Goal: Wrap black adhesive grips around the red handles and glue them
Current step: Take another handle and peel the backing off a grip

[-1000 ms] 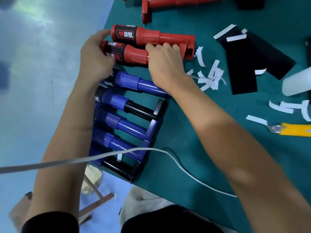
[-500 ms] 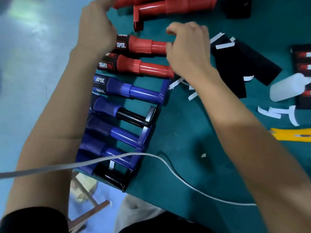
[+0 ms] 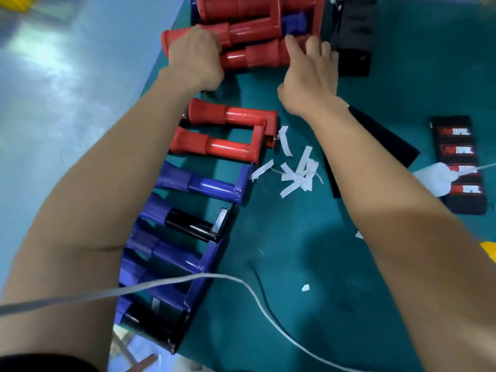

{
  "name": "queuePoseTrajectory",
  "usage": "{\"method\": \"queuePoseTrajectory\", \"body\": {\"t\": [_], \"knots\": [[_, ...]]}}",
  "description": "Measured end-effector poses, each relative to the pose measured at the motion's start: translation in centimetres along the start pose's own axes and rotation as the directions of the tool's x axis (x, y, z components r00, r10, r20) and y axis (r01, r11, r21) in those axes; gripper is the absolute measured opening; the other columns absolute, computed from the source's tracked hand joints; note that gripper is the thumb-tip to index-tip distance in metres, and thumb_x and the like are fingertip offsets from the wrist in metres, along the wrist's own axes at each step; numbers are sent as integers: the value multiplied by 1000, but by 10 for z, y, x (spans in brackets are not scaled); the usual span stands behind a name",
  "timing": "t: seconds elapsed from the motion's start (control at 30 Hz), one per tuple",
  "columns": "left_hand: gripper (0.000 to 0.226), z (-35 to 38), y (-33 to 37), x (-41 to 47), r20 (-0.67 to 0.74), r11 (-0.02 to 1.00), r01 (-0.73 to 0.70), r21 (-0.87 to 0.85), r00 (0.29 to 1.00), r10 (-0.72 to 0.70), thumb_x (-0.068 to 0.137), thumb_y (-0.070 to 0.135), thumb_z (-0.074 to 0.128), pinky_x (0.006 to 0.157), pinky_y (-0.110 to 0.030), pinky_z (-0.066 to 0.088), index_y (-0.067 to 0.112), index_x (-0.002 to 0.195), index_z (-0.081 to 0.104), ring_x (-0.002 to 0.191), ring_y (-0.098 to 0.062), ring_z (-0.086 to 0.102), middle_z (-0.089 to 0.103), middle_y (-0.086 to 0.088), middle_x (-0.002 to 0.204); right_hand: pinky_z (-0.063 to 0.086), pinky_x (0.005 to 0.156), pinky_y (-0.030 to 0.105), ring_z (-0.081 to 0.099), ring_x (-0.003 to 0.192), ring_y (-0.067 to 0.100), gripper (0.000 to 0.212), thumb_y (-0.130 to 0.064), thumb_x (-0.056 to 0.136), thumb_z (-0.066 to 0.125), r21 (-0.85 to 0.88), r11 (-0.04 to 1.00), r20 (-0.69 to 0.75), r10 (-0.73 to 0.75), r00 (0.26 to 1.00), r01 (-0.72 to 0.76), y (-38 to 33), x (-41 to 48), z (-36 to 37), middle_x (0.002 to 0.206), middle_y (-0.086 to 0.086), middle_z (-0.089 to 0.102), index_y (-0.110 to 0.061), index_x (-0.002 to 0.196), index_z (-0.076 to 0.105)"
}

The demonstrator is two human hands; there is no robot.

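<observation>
Hands flank one red handle near the worktop's far edge, close to its far-left corner. The handle's long axis runs left to right, roughly along that far edge, with its flared end at the left and its bracket end at the right. The left hand is clenched over the flared end, knuckles up, apparently grasping it. The right hand reaches the opposite end with its fingers stretched and splayed, tips on the handle; no closed grasp shows there, and the thumb's hold is hidden. Each hand is thus at its own end, the body of the handle bare between them. A neighbouring red handle lies just beyond, parallel and touching. The black adhesive grips lie nearer the worktop's middle, partly under the right forearm. My judgement: the handle must come toward the near edge, keeping its axis crosswise, before any wrapping starts.
</observation>
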State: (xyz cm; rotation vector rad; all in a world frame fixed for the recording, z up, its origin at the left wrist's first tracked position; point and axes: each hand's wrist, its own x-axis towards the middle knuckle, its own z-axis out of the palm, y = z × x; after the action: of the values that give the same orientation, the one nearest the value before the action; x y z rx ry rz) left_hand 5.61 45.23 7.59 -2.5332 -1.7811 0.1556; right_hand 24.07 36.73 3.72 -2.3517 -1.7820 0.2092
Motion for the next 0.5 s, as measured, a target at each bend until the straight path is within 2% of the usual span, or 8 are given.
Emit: {"method": "queuePoseTrajectory", "body": {"t": [0.13,0.2,0.23,0.3,0.37,0.4,0.5], "knots": [[50,14,2,1,-38,999,43,8,998,-42,74,-5,67,99,-52,51,12,121,69,113,-45,65,64,-18,129,21,124,44,27,152,39,89,-23,82,81,-72,996,-74,-48,996,43,-2,15,4,165,17,31,-15,158,36],[53,17,2,2,3,998,57,36,998,-57,77,-4,70,98,-53,52,7,128,62,117,-45,63,59,-20,134,25,122,44,37,146,36,86,-25,81,81,-82,996,-66,-46,997,41,-4,25,2,158,13,44,-13,155,38],[56,20,0,4,32,998,38,42,999,-39,79,-2,72,100,-53,50,5,133,58,120,-46,60,56,-22,137,27,120,44,42,141,36,87,-25,80,81,-105,994,-56,-46,997,40,-4,27,1,153,13,49,-13,154,39],[57,22,0,7,70,989,-87,122,994,79,84,4,71,106,-52,44,2,138,54,125,-45,52,54,-24,137,27,119,46,46,136,38,85,-26,77,82,-184,982,-21,-51,998,47,-2,23,5,148,16,51,-13,151,42],[45,21,1,6,105,951,-217,219,974,199,87,7,67,104,-50,40,1,131,62,124,-42,48,62,-24,128,30,116,48,48,133,39,72,-28,80,79,-231,971,31,-54,998,60,0,12,11,144,17,52,-13,144,50],[39,20,2,5,106,946,-229,228,972,210,86,6,65,102,-50,41,1,125,66,123,-42,48,63,-25,124,32,115,50,51,132,38,66,-25,81,78,-240,969,50,-50,997,61,0,6,12,142,16,54,-12,140,52],[36,16,11,-8,14,970,-143,197,990,143,83,1,64,96,-54,47,2,118,71,121,-47,53,59,-26,123,35,111,54,57,126,36,62,-16,76,79,-272,961,37,-33,999,42,-9,-12,1,134,12,61,-13,134,56]]}}
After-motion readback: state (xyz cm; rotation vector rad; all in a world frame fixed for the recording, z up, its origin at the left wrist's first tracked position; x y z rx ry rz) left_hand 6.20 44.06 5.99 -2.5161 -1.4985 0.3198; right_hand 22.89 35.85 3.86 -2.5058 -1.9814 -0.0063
